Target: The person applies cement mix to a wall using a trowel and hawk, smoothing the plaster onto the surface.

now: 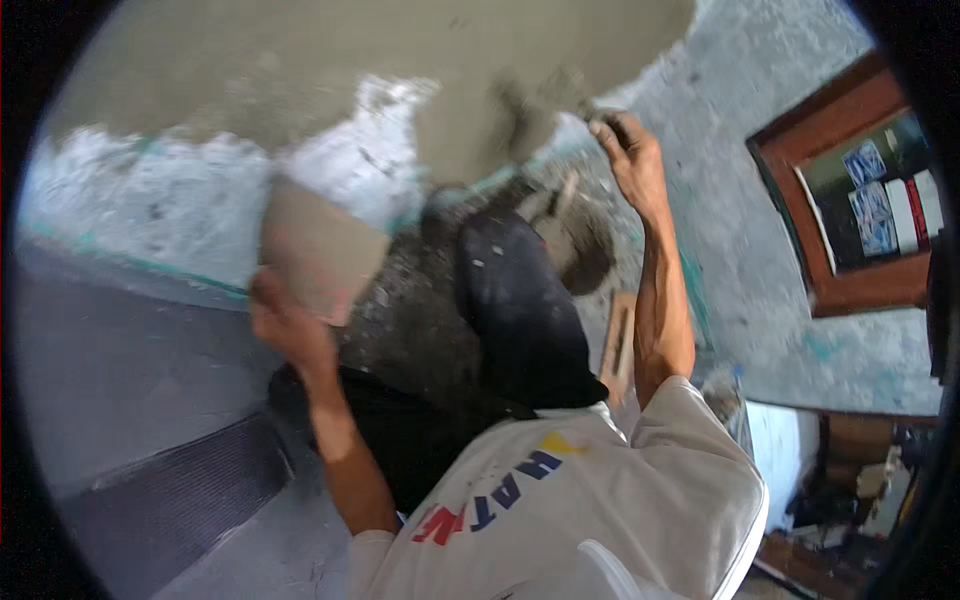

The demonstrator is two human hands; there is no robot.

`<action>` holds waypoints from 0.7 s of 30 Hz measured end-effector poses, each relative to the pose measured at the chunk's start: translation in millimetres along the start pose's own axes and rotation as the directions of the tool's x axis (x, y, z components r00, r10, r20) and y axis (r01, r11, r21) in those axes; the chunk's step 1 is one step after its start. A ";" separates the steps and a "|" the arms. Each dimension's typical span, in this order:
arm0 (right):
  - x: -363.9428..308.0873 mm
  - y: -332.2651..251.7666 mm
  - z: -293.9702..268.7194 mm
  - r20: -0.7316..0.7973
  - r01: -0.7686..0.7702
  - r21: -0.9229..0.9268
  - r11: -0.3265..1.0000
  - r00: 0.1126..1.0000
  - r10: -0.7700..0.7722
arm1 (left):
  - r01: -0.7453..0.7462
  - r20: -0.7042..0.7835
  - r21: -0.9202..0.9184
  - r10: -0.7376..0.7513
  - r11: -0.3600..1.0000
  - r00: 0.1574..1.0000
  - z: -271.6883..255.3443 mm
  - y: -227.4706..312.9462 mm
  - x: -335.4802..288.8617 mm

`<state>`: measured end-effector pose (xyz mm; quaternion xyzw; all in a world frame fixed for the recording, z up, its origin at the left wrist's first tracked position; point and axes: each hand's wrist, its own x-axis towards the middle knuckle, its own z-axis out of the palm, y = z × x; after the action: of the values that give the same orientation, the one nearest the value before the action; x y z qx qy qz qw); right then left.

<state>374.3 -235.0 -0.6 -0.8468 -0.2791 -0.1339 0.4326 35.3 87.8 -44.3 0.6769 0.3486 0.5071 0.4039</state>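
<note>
My right hand [632, 155] is up at the wall, its fingers closed around the handle of a trowel [568, 92]. Motion smears the blade, which is over fresh grey mortar [450, 50] along the wall's upper part. A flat square board [325, 240] with a dull grey-brown face is in my left hand [290, 325], gripped at its near edge. Behind the board, old chipped white and pale blue paint [150, 200] shows below the ragged mortar edge.
By my knee sits a round container [603, 235] with mortar inside. A long wooden tool [618, 340] lies nearer. Dark rubble [400, 310] covers the ground between. A brown-framed window [780, 160] is at right, a ridged dark mat [190, 500] at lower left.
</note>
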 end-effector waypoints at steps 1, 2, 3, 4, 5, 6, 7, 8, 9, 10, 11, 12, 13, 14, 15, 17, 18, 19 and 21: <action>-19.3 27.9 -8.9 0.075 0.008 -0.186 0.982 0.997 0.006 | 0.058 0.030 -0.167 -0.054 0.984 0.998 -0.2 -2.1 3.5; -51.0 55.2 -18.5 0.097 -0.018 -0.204 0.979 0.995 0.038 | 0.035 0.069 -0.343 -0.012 0.939 0.998 -3.5 -2.0 4.8; -74.3 79.3 -23.8 0.263 0.132 -0.561 0.818 0.964 0.025 | 0.067 0.090 -0.332 -0.039 0.941 0.995 -2.9 -0.8 4.0; -82.8 102.8 -22.1 0.402 0.333 -0.788 0.517 0.915 0.023 | 0.087 0.047 -0.333 -0.076 0.939 0.996 -2.0 2.3 7.2; -94.0 124.4 -15.2 0.409 0.317 -0.786 0.531 0.910 0.063 | 0.087 0.040 -0.356 -0.078 0.931 0.996 -0.8 5.2 7.5; -110.4 143.6 -7.7 0.524 0.402 -0.772 0.493 0.841 0.134 | 0.118 0.025 -0.319 -0.116 0.940 0.993 0.1 8.5 7.6; -123.4 161.3 0.0 0.613 0.470 -0.764 0.443 0.743 0.268 | 0.125 0.021 -0.288 -0.124 0.950 0.992 1.7 10.5 8.5; -131.6 177.2 12.4 0.619 0.476 -0.744 0.469 0.755 0.216 | 0.178 -0.004 -0.282 -0.187 0.943 0.982 6.2 11.9 9.4; -141.2 190.0 31.5 0.684 0.572 -0.694 0.437 0.713 0.153 | 0.128 0.021 -0.251 -0.127 0.959 0.992 9.4 9.6 8.1; -148.5 200.1 49.8 0.752 0.659 -0.635 0.402 0.646 0.129 | 0.154 0.033 -0.268 -0.150 0.951 0.988 11.8 9.3 5.7; -150.9 209.6 68.7 0.746 0.658 -0.631 0.412 0.660 0.089 | 0.199 0.059 -0.311 -0.190 0.929 0.980 14.4 6.4 4.4; -153.2 216.5 87.7 0.733 0.679 -0.659 0.323 0.677 0.072 | 0.174 0.043 -0.274 -0.169 0.946 0.985 15.2 3.1 4.4; -157.2 221.3 104.0 0.721 0.689 -0.689 0.224 0.685 0.108 | 0.125 0.051 -0.162 -0.118 0.979 0.992 16.3 -0.8 3.6; -159.5 226.2 115.6 0.773 0.757 -0.634 0.159 0.611 0.173 | 0.065 0.076 -0.068 -0.060 0.996 0.995 17.2 -4.7 3.2; -166.2 228.1 128.8 0.789 0.765 -0.614 0.194 0.594 0.155 | 0.066 0.067 -0.038 -0.063 0.997 0.996 17.4 -8.1 2.5; -176.3 232.3 152.5 0.877 0.877 -0.461 0.134 0.427 0.221 | 0.108 0.094 0.016 -0.109 0.994 0.990 18.8 -13.6 2.0; -182.0 235.4 158.9 0.881 0.870 -0.465 0.165 0.436 0.183 | 0.198 0.111 -0.079 -0.189 0.977 0.976 20.9 -15.4 -1.4; -180.5 239.2 168.8 0.869 0.856 -0.463 0.231 0.388 0.307 | 0.156 0.074 0.154 -0.168 0.976 0.983 19.3 -14.1 3.1; -177.2 250.3 171.7 0.848 0.778 -0.530 0.338 0.495 0.190 | -0.010 0.093 0.121 -0.001 0.993 0.996 24.9 -10.5 0.3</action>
<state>375.8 -277.2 -349.5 -0.8074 -0.4978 0.0510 -0.3127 58.8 87.8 -57.6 0.7239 0.3581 0.4537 0.3767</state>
